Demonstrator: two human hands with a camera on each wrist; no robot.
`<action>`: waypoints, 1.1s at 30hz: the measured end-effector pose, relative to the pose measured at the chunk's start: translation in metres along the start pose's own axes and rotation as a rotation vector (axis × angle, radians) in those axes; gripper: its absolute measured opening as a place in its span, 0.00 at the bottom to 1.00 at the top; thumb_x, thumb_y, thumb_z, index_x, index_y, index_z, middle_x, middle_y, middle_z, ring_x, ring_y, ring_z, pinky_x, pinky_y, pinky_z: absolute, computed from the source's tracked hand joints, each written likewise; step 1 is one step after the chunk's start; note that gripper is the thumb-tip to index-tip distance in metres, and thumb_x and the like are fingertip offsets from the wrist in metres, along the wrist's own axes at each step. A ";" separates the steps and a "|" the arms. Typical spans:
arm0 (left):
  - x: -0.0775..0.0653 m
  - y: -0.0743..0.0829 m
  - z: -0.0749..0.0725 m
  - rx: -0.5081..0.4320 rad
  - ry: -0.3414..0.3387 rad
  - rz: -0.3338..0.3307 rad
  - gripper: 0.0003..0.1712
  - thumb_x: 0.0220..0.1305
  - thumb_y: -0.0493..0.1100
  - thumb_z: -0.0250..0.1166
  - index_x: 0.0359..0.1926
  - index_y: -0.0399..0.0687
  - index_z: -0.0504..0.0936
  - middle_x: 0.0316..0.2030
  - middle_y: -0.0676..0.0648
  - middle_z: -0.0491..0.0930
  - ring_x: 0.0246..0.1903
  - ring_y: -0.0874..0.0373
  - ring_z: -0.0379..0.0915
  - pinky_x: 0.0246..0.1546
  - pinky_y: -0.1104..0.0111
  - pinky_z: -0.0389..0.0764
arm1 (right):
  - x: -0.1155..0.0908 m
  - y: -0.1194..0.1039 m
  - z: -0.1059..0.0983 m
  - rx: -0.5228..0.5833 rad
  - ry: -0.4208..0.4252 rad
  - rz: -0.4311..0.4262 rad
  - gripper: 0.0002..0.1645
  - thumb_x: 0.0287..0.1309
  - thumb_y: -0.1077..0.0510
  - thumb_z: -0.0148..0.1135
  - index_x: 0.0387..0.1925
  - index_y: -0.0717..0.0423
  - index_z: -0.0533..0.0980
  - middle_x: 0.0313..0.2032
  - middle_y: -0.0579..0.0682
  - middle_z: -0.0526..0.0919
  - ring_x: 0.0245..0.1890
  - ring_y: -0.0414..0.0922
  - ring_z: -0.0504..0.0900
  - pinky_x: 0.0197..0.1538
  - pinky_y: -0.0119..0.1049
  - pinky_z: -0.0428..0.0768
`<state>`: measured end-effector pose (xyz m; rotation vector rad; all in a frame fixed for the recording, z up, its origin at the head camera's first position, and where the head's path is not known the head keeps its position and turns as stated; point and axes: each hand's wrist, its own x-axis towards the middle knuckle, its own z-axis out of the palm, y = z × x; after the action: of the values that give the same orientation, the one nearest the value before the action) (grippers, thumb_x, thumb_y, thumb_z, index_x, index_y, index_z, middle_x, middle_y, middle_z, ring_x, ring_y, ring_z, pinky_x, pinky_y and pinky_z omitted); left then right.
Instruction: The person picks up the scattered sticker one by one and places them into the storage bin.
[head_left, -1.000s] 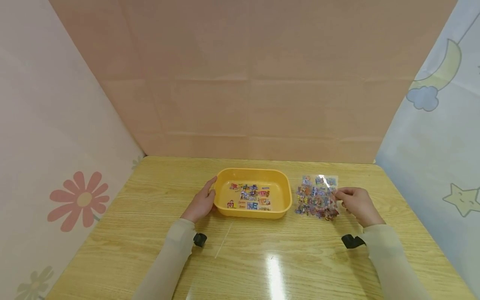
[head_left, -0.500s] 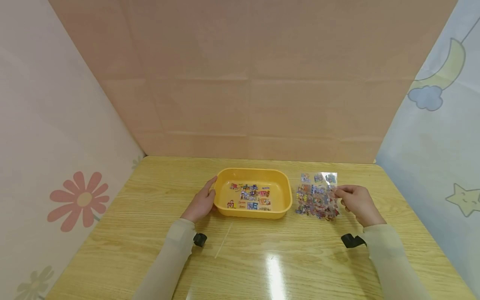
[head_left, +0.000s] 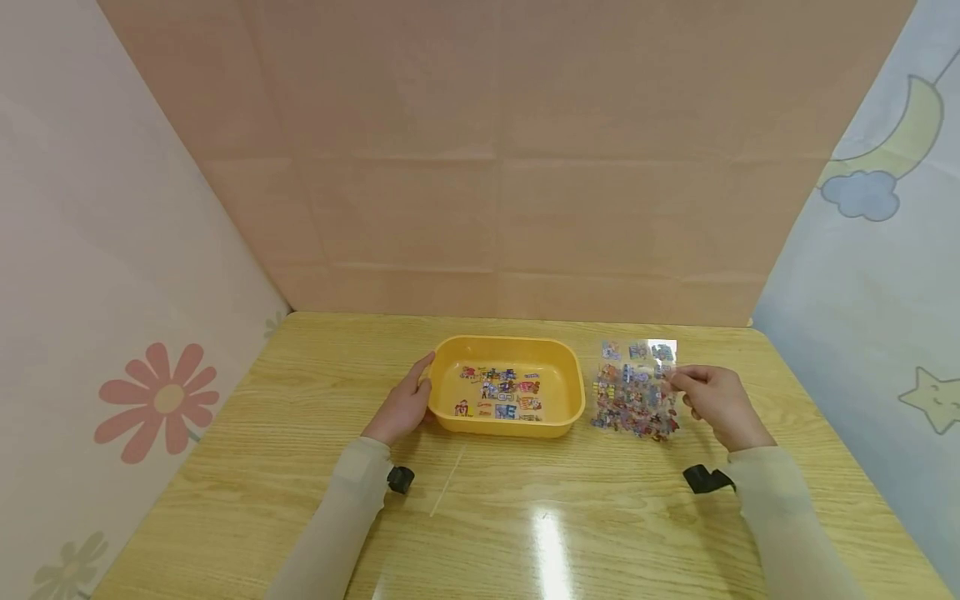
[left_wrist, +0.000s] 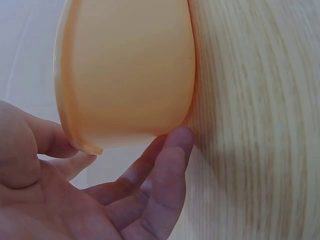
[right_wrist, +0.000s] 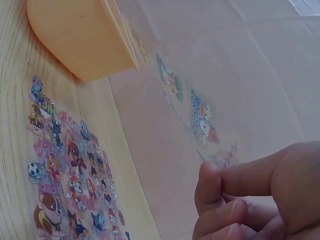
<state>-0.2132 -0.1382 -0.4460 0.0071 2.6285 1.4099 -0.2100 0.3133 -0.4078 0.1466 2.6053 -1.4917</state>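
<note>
Your left hand [head_left: 405, 406] grips the yellow tray [head_left: 506, 428], centre frame; your right hand [head_left: 716, 406], thumb pressed to finger, pinches a clear sticker sheet [head_left: 636, 352], right of centre. Risk: cling could drag up stickers beneath [right_wrist: 75, 175]; fingertip-only hold could slip.

Wood-grain table [head_left: 615, 508] before a creased tan backdrop [head_left: 495, 208]

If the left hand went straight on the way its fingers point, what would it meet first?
The yellow tray: the left hand holds its left end, so there is no gap ahead. Whether the lower fingers also touch its base is hard to judge.
</note>
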 end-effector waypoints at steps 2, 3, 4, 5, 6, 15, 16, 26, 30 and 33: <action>0.000 0.001 0.000 0.000 0.001 0.000 0.30 0.81 0.47 0.40 0.80 0.61 0.51 0.34 0.43 0.75 0.32 0.51 0.76 0.35 0.65 0.75 | 0.001 0.000 -0.001 0.003 0.000 -0.003 0.32 0.77 0.47 0.46 0.65 0.71 0.67 0.34 0.40 0.82 0.23 0.39 0.65 0.26 0.38 0.70; -0.001 0.001 0.000 0.000 0.003 -0.001 0.30 0.81 0.48 0.40 0.80 0.62 0.51 0.35 0.43 0.75 0.32 0.51 0.76 0.36 0.65 0.75 | 0.001 0.001 -0.001 0.004 -0.002 -0.004 0.32 0.77 0.47 0.46 0.65 0.71 0.67 0.34 0.40 0.82 0.23 0.40 0.65 0.26 0.38 0.69; -0.001 0.001 0.000 0.000 0.004 -0.001 0.30 0.81 0.47 0.40 0.80 0.61 0.51 0.35 0.43 0.76 0.32 0.51 0.76 0.36 0.64 0.76 | 0.001 0.001 -0.001 0.005 -0.004 -0.005 0.32 0.77 0.47 0.46 0.65 0.71 0.68 0.34 0.40 0.82 0.23 0.40 0.65 0.27 0.38 0.69; -0.001 0.001 0.000 0.000 0.005 -0.001 0.30 0.81 0.47 0.40 0.80 0.61 0.51 0.36 0.43 0.76 0.33 0.51 0.77 0.37 0.64 0.76 | 0.001 0.001 -0.001 0.006 -0.006 -0.006 0.32 0.77 0.47 0.46 0.65 0.71 0.68 0.34 0.40 0.82 0.23 0.40 0.65 0.27 0.38 0.69; -0.001 0.001 0.000 0.000 0.006 -0.002 0.30 0.81 0.48 0.40 0.80 0.61 0.51 0.36 0.43 0.76 0.33 0.51 0.77 0.37 0.64 0.76 | 0.001 0.001 -0.001 0.007 -0.007 -0.008 0.32 0.77 0.47 0.46 0.65 0.71 0.68 0.34 0.40 0.82 0.23 0.40 0.65 0.27 0.38 0.69; -0.001 0.000 0.000 -0.005 0.003 -0.003 0.30 0.81 0.47 0.40 0.80 0.61 0.51 0.37 0.42 0.76 0.33 0.51 0.77 0.37 0.63 0.76 | 0.000 -0.004 0.000 0.008 -0.017 -0.022 0.33 0.76 0.44 0.48 0.64 0.70 0.70 0.35 0.43 0.83 0.22 0.40 0.65 0.26 0.38 0.69; -0.001 0.000 0.000 -0.003 0.003 -0.002 0.30 0.81 0.47 0.40 0.80 0.61 0.51 0.37 0.42 0.76 0.33 0.51 0.77 0.38 0.63 0.76 | 0.000 -0.005 0.000 0.010 -0.017 -0.022 0.33 0.76 0.44 0.48 0.64 0.70 0.70 0.36 0.44 0.83 0.22 0.40 0.65 0.26 0.37 0.69; -0.002 0.002 0.000 -0.008 0.000 -0.003 0.30 0.81 0.47 0.40 0.80 0.61 0.50 0.36 0.42 0.74 0.34 0.51 0.76 0.38 0.64 0.76 | -0.002 -0.012 0.003 0.006 -0.006 -0.041 0.32 0.77 0.47 0.48 0.64 0.71 0.69 0.36 0.45 0.82 0.22 0.41 0.67 0.27 0.37 0.70; -0.002 0.002 0.001 -0.012 0.001 -0.003 0.30 0.81 0.47 0.40 0.80 0.61 0.50 0.35 0.43 0.74 0.34 0.51 0.77 0.37 0.64 0.76 | -0.002 -0.015 0.005 0.016 -0.009 -0.042 0.31 0.77 0.47 0.48 0.63 0.70 0.70 0.35 0.45 0.81 0.23 0.41 0.67 0.27 0.37 0.70; -0.002 0.002 0.000 -0.011 0.002 -0.002 0.30 0.81 0.47 0.39 0.80 0.61 0.50 0.36 0.43 0.75 0.34 0.51 0.77 0.39 0.63 0.76 | -0.002 -0.016 0.006 0.015 -0.006 -0.051 0.30 0.76 0.47 0.48 0.62 0.70 0.71 0.35 0.44 0.82 0.23 0.40 0.67 0.27 0.37 0.70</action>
<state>-0.2114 -0.1369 -0.4445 0.0017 2.6221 1.4240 -0.2101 0.2999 -0.3965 0.0768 2.6126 -1.5257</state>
